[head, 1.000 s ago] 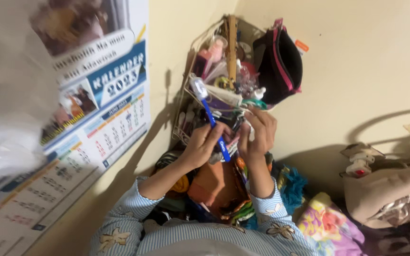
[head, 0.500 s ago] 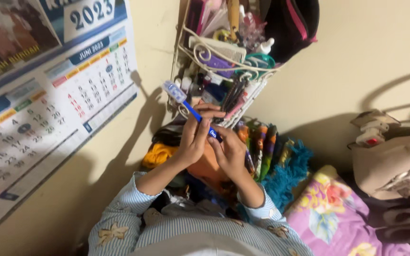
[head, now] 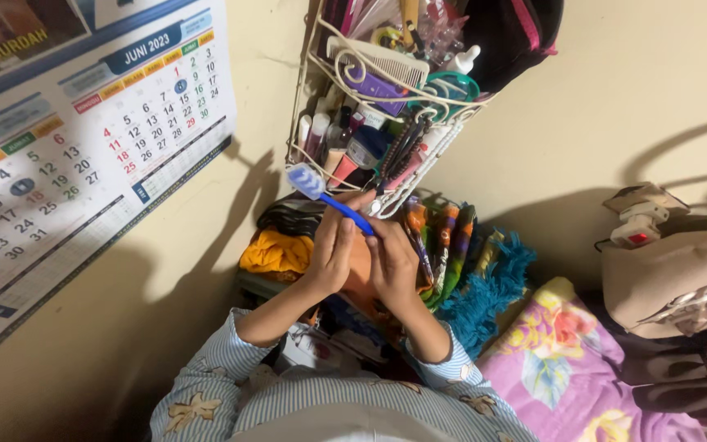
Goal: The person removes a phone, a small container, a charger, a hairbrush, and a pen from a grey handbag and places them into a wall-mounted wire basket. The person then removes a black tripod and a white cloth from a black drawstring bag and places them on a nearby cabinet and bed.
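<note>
Toothbrush (head: 329,199) slants, head up-left, in both hands.

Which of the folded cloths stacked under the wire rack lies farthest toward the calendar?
The yellow cloth, at the stack's calendar-side end beside the left hand. The striped multicoloured cloth and the teal fringed cloth lie on the other side of the hands.

left hand (head: 330,250) + right hand (head: 392,260): gripping blue toothbrush (head: 325,195) | wire rack (head: 386,106) just above | calendar (head: 67,139) left
</note>
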